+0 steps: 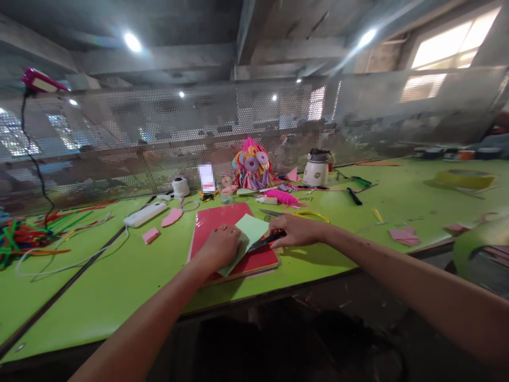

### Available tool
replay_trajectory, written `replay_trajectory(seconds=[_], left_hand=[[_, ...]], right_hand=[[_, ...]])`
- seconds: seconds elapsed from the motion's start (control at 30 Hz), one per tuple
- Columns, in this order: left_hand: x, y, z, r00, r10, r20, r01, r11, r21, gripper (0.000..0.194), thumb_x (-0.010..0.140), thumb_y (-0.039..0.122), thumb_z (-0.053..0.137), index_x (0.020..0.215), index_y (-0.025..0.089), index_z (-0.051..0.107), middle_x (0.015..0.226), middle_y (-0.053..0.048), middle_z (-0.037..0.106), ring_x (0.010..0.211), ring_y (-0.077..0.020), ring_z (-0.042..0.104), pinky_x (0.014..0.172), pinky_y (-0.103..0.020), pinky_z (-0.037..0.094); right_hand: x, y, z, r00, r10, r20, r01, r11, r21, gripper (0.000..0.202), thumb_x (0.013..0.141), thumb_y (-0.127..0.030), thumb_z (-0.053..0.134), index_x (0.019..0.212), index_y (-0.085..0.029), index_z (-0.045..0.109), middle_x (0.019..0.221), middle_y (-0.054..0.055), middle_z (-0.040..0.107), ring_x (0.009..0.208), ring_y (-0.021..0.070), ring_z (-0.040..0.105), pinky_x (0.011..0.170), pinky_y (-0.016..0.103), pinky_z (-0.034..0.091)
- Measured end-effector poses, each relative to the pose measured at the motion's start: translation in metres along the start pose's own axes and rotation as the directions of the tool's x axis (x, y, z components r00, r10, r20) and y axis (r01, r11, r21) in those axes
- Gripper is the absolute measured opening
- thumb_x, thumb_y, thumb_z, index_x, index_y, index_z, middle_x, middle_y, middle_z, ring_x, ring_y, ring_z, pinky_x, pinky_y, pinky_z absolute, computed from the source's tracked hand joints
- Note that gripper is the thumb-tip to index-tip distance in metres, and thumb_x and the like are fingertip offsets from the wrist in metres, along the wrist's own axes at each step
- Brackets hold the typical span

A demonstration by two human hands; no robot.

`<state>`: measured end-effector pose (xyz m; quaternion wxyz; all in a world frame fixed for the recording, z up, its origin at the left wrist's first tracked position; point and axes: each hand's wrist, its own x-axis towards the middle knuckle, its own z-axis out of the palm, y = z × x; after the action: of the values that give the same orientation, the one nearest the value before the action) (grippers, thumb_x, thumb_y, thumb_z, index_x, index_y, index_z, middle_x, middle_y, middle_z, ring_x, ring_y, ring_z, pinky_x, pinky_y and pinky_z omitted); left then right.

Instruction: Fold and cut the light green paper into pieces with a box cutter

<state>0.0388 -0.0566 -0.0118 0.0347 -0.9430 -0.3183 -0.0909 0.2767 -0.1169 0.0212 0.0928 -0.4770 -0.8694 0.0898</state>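
Note:
My left hand [223, 245] presses with curled fingers on a light green sheet of paper [251, 227], holding it on a stack of red paper [217, 214]. Part of the green sheet is hidden under that hand. In my right hand [296, 231] is a slim black tool [264, 243] that looks like a utility knife. Its tip points left and meets the right part of the green sheet. Just behind the right hand lie scissors with yellow handles [314, 215]. The right fingertips are partly hidden.
Pink paper pieces [172, 217] and a white power strip [146, 214] lie left on the green table [131, 286]. Behind stand a colourful tasselled craft piece [253, 164] and a white kettle [316, 170]. Pipe cleaners [24, 236] lie far left; a yellow tape roll [465, 179] lies right.

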Motion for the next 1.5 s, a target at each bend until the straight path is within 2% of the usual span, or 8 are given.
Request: replay_trajectory(seconds=[0.17, 0.33, 0.57, 0.8, 1.13, 1.27, 1.37, 1.5], left_hand=[[-0.004, 0.002, 0.006, 0.995, -0.085, -0.060, 0.084, 0.996, -0.005, 0.028, 0.090, 0.023, 0.043, 0.113, 0.015, 0.058, 0.121, -0.015, 0.055, 0.112, -0.0295, 0.051, 0.094, -0.045, 0.041], [-0.037, -0.001, 0.000, 0.988, -0.009, -0.151, -0.009, 0.993, -0.116, 0.026, 0.090, 0.027, 0.046, 0.109, 0.017, 0.059, 0.121, -0.013, 0.052, 0.111, -0.0259, 0.050, 0.095, -0.042, 0.042], [-0.077, -0.002, -0.005, 0.998, 0.035, -0.059, -0.049, 0.965, -0.258, 0.027, 0.090, 0.026, 0.044, 0.114, 0.018, 0.056, 0.117, -0.010, 0.054, 0.104, -0.0228, 0.053, 0.090, -0.040, 0.046], [-0.080, -0.001, 0.002, 0.996, 0.023, -0.092, -0.047, 0.961, -0.273, 0.027, 0.091, 0.028, 0.042, 0.114, 0.020, 0.054, 0.120, -0.010, 0.052, 0.106, -0.0233, 0.052, 0.090, -0.040, 0.045], [-0.078, -0.001, 0.000, 0.997, 0.015, -0.082, -0.039, 0.955, -0.295, 0.024, 0.091, 0.028, 0.042, 0.110, 0.022, 0.056, 0.118, -0.009, 0.053, 0.105, -0.0229, 0.052, 0.089, -0.040, 0.045], [-0.080, -0.002, -0.002, 0.998, 0.011, -0.058, -0.028, 0.954, -0.299, 0.029, 0.090, 0.036, 0.045, 0.113, 0.022, 0.055, 0.121, -0.010, 0.051, 0.109, -0.0241, 0.051, 0.091, -0.040, 0.045], [-0.083, -0.001, -0.003, 0.998, 0.034, -0.061, -0.051, 0.953, -0.298, 0.048, 0.081, 0.047, 0.058, 0.121, 0.022, 0.051, 0.127, -0.010, 0.049, 0.115, -0.0267, 0.049, 0.094, -0.040, 0.045], [-0.084, -0.004, 0.003, 0.992, -0.031, -0.123, -0.012, 0.942, -0.335, 0.040, 0.084, 0.037, 0.054, 0.121, 0.022, 0.052, 0.126, -0.009, 0.054, 0.113, -0.0240, 0.053, 0.095, -0.037, 0.045]], right_hand=[[0.005, 0.015, 0.000, 1.000, -0.021, 0.021, 0.020, 0.999, 0.043, 0.029, 0.076, -0.040, 0.066, 0.086, -0.013, 0.067, 0.079, 0.006, 0.064, 0.071, 0.0163, 0.056, 0.064, 0.026, 0.041], [0.004, 0.014, 0.002, 1.000, -0.011, 0.015, 0.009, 0.994, 0.107, 0.029, 0.074, -0.041, 0.067, 0.083, -0.013, 0.068, 0.077, 0.005, 0.065, 0.071, 0.0162, 0.057, 0.063, 0.025, 0.040], [-0.004, 0.008, 0.005, 1.000, 0.016, 0.002, -0.016, 0.986, 0.163, 0.027, 0.076, -0.039, 0.066, 0.086, -0.014, 0.068, 0.079, 0.005, 0.066, 0.073, 0.0163, 0.058, 0.063, 0.025, 0.040], [-0.007, -0.005, 0.006, 0.998, -0.045, -0.042, 0.049, 0.996, 0.078, 0.023, 0.077, -0.034, 0.066, 0.090, -0.015, 0.068, 0.084, 0.006, 0.065, 0.077, 0.0170, 0.057, 0.068, 0.026, 0.041], [0.011, -0.003, 0.003, 0.997, -0.071, 0.005, 0.071, 0.996, 0.049, 0.027, 0.075, -0.034, 0.069, 0.091, -0.012, 0.069, 0.085, 0.007, 0.066, 0.077, 0.0175, 0.058, 0.069, 0.026, 0.042], [0.010, -0.002, 0.002, 0.998, -0.059, 0.025, 0.057, 0.995, 0.076, 0.028, 0.075, -0.034, 0.070, 0.090, -0.011, 0.069, 0.085, 0.008, 0.066, 0.077, 0.0170, 0.058, 0.068, 0.025, 0.041], [0.005, -0.001, -0.001, 1.000, -0.021, 0.011, 0.020, 0.995, 0.093, 0.027, 0.075, -0.035, 0.069, 0.089, -0.012, 0.069, 0.084, 0.007, 0.067, 0.075, 0.0163, 0.058, 0.066, 0.024, 0.041], [-0.001, -0.006, -0.005, 1.000, 0.031, 0.000, -0.031, 0.990, 0.135, 0.026, 0.077, -0.037, 0.066, 0.086, -0.014, 0.069, 0.080, 0.005, 0.067, 0.072, 0.0154, 0.058, 0.064, 0.024, 0.040]])
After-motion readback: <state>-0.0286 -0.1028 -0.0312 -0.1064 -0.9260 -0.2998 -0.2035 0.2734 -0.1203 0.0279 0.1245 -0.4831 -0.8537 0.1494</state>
